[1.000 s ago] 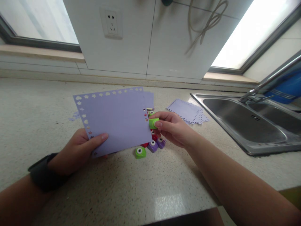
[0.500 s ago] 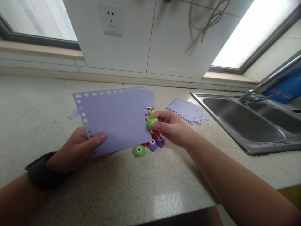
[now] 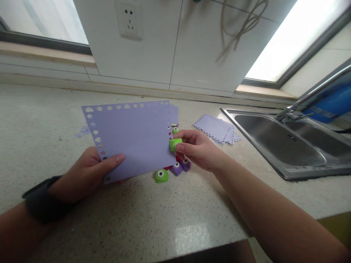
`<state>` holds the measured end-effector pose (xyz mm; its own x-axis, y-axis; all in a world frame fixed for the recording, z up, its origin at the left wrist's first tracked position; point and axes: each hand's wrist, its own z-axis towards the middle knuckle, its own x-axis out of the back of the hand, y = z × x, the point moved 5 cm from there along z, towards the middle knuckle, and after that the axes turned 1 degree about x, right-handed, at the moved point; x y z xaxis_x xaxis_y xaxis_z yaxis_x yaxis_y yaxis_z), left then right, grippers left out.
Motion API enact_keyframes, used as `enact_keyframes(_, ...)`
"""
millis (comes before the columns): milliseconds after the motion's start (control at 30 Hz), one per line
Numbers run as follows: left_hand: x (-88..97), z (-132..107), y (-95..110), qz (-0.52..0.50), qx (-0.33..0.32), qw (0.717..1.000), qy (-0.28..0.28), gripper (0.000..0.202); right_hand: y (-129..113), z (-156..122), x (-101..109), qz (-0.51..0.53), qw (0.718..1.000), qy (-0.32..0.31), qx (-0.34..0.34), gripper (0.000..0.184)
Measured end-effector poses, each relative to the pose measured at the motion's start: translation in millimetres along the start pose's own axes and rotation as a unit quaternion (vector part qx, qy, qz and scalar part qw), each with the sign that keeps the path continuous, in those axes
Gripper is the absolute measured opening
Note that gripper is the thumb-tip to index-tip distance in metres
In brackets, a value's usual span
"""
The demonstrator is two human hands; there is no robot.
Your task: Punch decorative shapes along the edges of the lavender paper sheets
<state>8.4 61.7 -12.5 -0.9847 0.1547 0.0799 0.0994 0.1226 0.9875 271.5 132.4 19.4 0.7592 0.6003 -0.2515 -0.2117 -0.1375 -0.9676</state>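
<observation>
A sheet of purple paper (image 3: 134, 135) is held up above the counter, with flower, star and cloud-like holes along its left, top and right edges. My left hand (image 3: 95, 168) grips its lower left side, thumb on top. My right hand (image 3: 196, 148) pinches a green craft punch (image 3: 174, 144) set over the paper's right edge, below several punched holes. Under and beside the sheet lie another green craft punch (image 3: 161, 176), purple punches (image 3: 176, 168) and a partly hidden red one. One more green punch (image 3: 175, 130) shows just behind my right fingers.
Purple sheets with punched borders (image 3: 214, 127) lie right of my hand. Beyond them is a steel double sink (image 3: 276, 140) with a faucet (image 3: 290, 111). Small purple paper scraps (image 3: 83, 131) lie at left. A wall socket (image 3: 128, 20) and a coiled cable (image 3: 244, 27) are at the back.
The view has shifted very slightly. The green punch in my right hand sits a little further onto the paper's right edge; both hands keep their hold.
</observation>
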Motion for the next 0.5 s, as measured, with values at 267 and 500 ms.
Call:
enact_keyframes(267, 0.6, 0.9, -0.4, -0.025, -0.009, 1.000, 0.009, 0.014, 1.2, 0.5, 0.8, 0.003, 1.000, 0.005, -0.006, 0.026)
enact_keyframes(500, 0.5, 0.5, -3.1, -0.040, 0.008, 0.999, 0.014, 0.021, 0.0, 0.5, 1.0, -0.004, 1.000, 0.012, -0.004, 0.028)
